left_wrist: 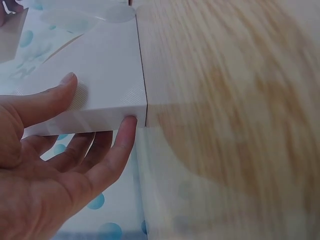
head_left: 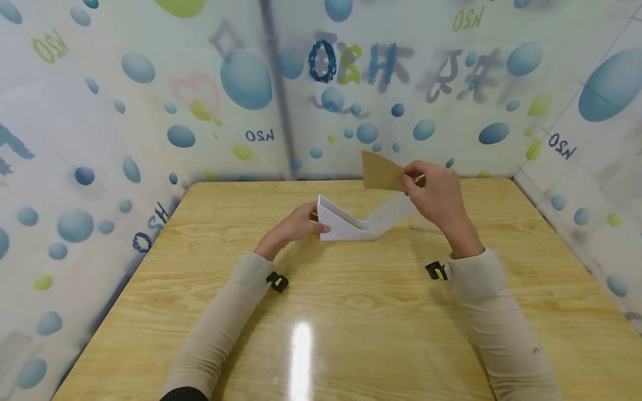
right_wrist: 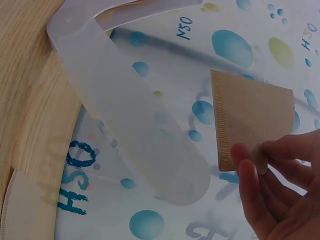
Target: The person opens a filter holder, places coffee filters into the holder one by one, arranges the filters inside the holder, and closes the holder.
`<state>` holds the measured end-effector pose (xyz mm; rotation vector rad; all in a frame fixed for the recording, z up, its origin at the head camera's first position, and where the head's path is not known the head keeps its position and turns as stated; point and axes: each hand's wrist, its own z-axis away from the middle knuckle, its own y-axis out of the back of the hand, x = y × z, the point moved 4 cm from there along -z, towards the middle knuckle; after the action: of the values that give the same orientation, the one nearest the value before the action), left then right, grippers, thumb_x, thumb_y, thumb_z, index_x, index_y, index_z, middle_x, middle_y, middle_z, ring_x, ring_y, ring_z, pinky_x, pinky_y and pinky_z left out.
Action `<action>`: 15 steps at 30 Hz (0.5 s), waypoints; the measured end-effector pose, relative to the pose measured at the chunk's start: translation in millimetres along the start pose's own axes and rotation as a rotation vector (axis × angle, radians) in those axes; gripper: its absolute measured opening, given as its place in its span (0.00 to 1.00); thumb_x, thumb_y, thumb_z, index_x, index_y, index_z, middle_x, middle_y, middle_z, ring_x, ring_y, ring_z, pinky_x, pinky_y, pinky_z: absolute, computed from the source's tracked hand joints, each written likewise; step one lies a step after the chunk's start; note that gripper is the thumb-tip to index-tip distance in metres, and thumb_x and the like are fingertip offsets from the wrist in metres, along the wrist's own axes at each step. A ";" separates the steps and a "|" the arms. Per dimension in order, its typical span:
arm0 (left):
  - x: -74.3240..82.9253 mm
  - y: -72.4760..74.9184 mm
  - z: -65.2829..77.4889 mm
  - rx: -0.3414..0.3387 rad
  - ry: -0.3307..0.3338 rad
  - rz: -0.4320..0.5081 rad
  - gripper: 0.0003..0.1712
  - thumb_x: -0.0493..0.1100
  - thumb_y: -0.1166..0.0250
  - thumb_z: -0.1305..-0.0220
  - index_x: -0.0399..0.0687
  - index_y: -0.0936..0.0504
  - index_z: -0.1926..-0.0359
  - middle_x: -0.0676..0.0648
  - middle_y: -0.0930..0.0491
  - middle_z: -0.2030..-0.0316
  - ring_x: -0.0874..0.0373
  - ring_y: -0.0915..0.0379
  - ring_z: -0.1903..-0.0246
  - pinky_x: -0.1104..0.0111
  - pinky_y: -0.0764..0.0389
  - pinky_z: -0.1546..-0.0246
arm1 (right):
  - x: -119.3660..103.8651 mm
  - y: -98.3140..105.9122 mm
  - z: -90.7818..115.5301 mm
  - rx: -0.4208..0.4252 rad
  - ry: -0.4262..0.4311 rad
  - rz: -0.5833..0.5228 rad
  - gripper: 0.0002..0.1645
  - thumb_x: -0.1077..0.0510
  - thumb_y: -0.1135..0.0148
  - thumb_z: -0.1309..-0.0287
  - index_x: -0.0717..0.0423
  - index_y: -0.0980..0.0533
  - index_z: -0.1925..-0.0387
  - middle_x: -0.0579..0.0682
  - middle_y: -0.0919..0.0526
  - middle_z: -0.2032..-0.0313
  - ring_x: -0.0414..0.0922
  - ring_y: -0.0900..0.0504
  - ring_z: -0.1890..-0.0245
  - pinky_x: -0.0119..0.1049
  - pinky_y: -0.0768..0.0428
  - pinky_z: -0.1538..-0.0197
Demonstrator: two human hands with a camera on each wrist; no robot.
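Note:
A white wedge-shaped holder [head_left: 341, 227] stands on the table, its sloped top uncovered. My left hand [head_left: 297, 224] grips its tall end, thumb on the near side and fingers at the end wall. From the holder's low end a translucent flap lid [head_left: 390, 215] is swung up and out to the right. Above the lid, my right hand [head_left: 437, 189] pinches a brown paper coffee filter [right_wrist: 250, 112] by its corner between thumb and fingers. The filter's crimped edge shows in the right wrist view. A strip of brown paper is visible inside the holder in the left wrist view.
Another brown filter [right_wrist: 22, 212] lies on the wooden table [head_left: 361, 323] to the right of the holder, partly hidden by my right hand in the head view. Dotted, printed walls [head_left: 321, 145] close off the table's back and sides.

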<state>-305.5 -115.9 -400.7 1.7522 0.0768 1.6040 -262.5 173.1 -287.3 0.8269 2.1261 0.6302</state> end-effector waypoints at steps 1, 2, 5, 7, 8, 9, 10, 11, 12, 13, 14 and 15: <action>-0.5 -0.4 0.3 0.001 0.000 0.001 0.26 0.35 0.33 0.32 0.38 0.27 0.35 0.35 0.20 0.42 0.44 0.22 0.46 0.59 0.16 0.55 | 0.2 -0.4 -0.2 0.000 0.001 -0.001 0.09 0.61 0.39 0.29 0.59 0.14 0.58 0.57 0.10 0.66 0.53 0.11 0.72 0.43 0.20 0.68; -0.8 -0.7 0.5 0.001 -0.001 0.004 0.26 0.35 0.33 0.32 0.38 0.27 0.35 0.35 0.20 0.42 0.44 0.22 0.46 0.59 0.16 0.56 | 0.6 -0.8 -0.5 0.000 0.000 -0.003 0.09 0.61 0.39 0.29 0.59 0.14 0.58 0.57 0.10 0.65 0.53 0.11 0.72 0.42 0.20 0.68; -1.0 -1.1 0.9 0.003 -0.005 0.010 0.26 0.34 0.34 0.33 0.38 0.27 0.35 0.35 0.20 0.43 0.44 0.21 0.47 0.59 0.16 0.56 | 1.7 -1.4 -0.6 -0.006 -0.009 -0.007 0.10 0.60 0.39 0.29 0.59 0.14 0.57 0.57 0.09 0.65 0.53 0.10 0.71 0.37 0.21 0.69; -1.1 -1.2 0.6 0.002 -0.007 0.012 0.26 0.34 0.34 0.33 0.38 0.26 0.35 0.34 0.19 0.44 0.44 0.21 0.48 0.57 0.16 0.56 | 2.1 -1.4 -0.1 -0.011 -0.017 -0.007 0.10 0.60 0.40 0.28 0.59 0.14 0.57 0.58 0.09 0.64 0.53 0.10 0.71 0.36 0.22 0.69; -1.0 -1.1 0.4 0.001 -0.007 0.014 0.26 0.34 0.34 0.33 0.38 0.26 0.35 0.34 0.19 0.44 0.44 0.21 0.48 0.56 0.16 0.56 | 2.3 -1.5 0.1 -0.012 -0.022 -0.006 0.10 0.60 0.40 0.28 0.59 0.14 0.57 0.58 0.10 0.64 0.54 0.10 0.70 0.37 0.21 0.68; -1.0 -1.0 0.1 0.000 -0.006 0.015 0.26 0.34 0.34 0.33 0.38 0.26 0.36 0.34 0.19 0.44 0.44 0.21 0.48 0.56 0.15 0.55 | 2.2 -1.5 0.3 -0.012 -0.024 -0.001 0.10 0.60 0.40 0.28 0.59 0.14 0.57 0.58 0.10 0.63 0.54 0.10 0.70 0.38 0.21 0.68; -1.1 -1.2 -0.3 -0.001 -0.006 0.015 0.25 0.34 0.34 0.33 0.38 0.26 0.36 0.34 0.19 0.45 0.44 0.21 0.48 0.55 0.15 0.55 | 2.2 -1.4 0.8 -0.009 -0.024 0.004 0.10 0.60 0.40 0.29 0.59 0.14 0.57 0.58 0.10 0.63 0.55 0.10 0.69 0.40 0.20 0.68; -1.2 -1.3 -0.6 -0.003 -0.004 0.017 0.25 0.34 0.34 0.32 0.38 0.26 0.36 0.34 0.19 0.45 0.45 0.21 0.48 0.55 0.15 0.54 | 2.4 -1.7 1.0 -0.007 -0.024 0.011 0.10 0.60 0.40 0.29 0.59 0.14 0.57 0.58 0.09 0.63 0.55 0.10 0.69 0.42 0.19 0.67; -1.2 -1.5 -0.7 -0.004 -0.001 0.018 0.25 0.34 0.34 0.32 0.38 0.26 0.36 0.34 0.19 0.44 0.45 0.21 0.48 0.54 0.15 0.54 | 2.5 -2.3 1.1 -0.006 -0.023 0.017 0.10 0.60 0.40 0.29 0.59 0.14 0.57 0.58 0.09 0.63 0.55 0.10 0.68 0.44 0.18 0.67; -1.4 -1.6 -0.8 -0.005 0.002 0.020 0.25 0.34 0.34 0.32 0.38 0.26 0.36 0.35 0.19 0.44 0.45 0.21 0.48 0.54 0.15 0.54 | 2.6 -3.3 1.1 -0.006 -0.022 0.022 0.10 0.60 0.40 0.29 0.59 0.14 0.57 0.58 0.09 0.63 0.55 0.10 0.68 0.47 0.17 0.67; -1.6 -1.6 -0.8 -0.005 0.006 0.022 0.25 0.34 0.33 0.32 0.38 0.26 0.36 0.35 0.19 0.44 0.45 0.21 0.48 0.54 0.15 0.54 | 2.5 -4.5 1.0 -0.005 -0.019 0.028 0.10 0.60 0.40 0.29 0.59 0.14 0.57 0.58 0.09 0.63 0.55 0.10 0.68 0.49 0.17 0.66; -2.0 -1.6 -0.8 -0.004 0.007 0.022 0.25 0.34 0.34 0.32 0.38 0.26 0.36 0.35 0.19 0.44 0.45 0.21 0.48 0.54 0.15 0.54 | 2.1 -5.6 0.8 -0.005 -0.015 0.030 0.10 0.61 0.40 0.29 0.60 0.14 0.58 0.59 0.09 0.63 0.56 0.10 0.68 0.50 0.16 0.65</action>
<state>-306.0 -115.4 -403.2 1.7503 0.0571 1.6250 -264.9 171.0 -292.4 0.8596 2.1016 0.6425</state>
